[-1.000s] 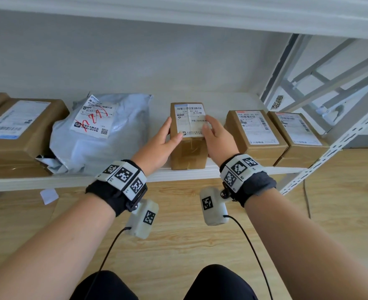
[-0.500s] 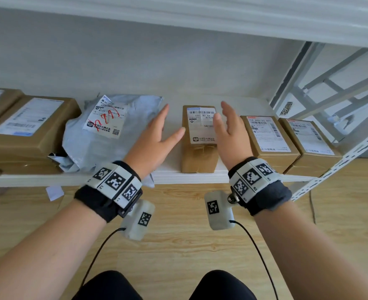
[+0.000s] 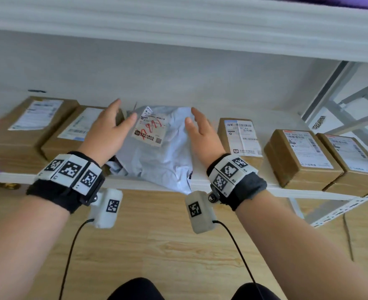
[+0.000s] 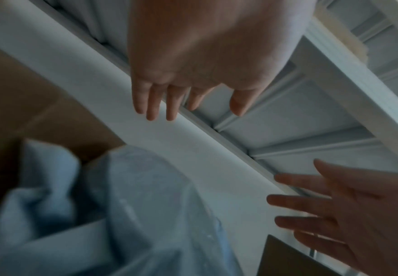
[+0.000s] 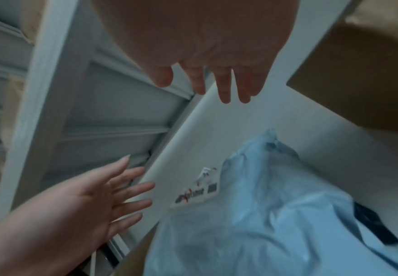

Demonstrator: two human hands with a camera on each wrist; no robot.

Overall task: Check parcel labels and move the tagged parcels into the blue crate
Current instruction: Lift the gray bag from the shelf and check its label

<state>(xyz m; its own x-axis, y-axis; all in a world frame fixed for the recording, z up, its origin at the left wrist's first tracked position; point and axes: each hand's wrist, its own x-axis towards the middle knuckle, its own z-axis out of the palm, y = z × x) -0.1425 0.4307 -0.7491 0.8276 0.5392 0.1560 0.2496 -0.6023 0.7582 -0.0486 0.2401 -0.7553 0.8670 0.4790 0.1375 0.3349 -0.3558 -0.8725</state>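
Note:
A grey poly mailer (image 3: 157,156) lies mid-shelf, its white label (image 3: 149,129) scribbled over in red. My left hand (image 3: 111,128) hovers open at the mailer's left side and my right hand (image 3: 200,133) hovers open at its right side, palms facing each other. Neither touches it. The left wrist view shows my left hand (image 4: 193,78) with straight fingers above the mailer (image 4: 127,205). The right wrist view shows my right hand (image 5: 217,65) above the mailer (image 5: 264,209) and its label (image 5: 198,192). No blue crate is in view.
A small brown box (image 3: 239,141) stands just right of the mailer, with two larger labelled boxes (image 3: 302,159) (image 3: 352,165) beyond it. Two more labelled boxes (image 3: 29,126) (image 3: 70,137) lie on the left. The white shelf edge (image 3: 272,188) and upper shelf (image 3: 178,29) bound the space.
Both hands let go of the small brown box, opened, and moved left to either side of the grey mailer. The box stays on the shelf.

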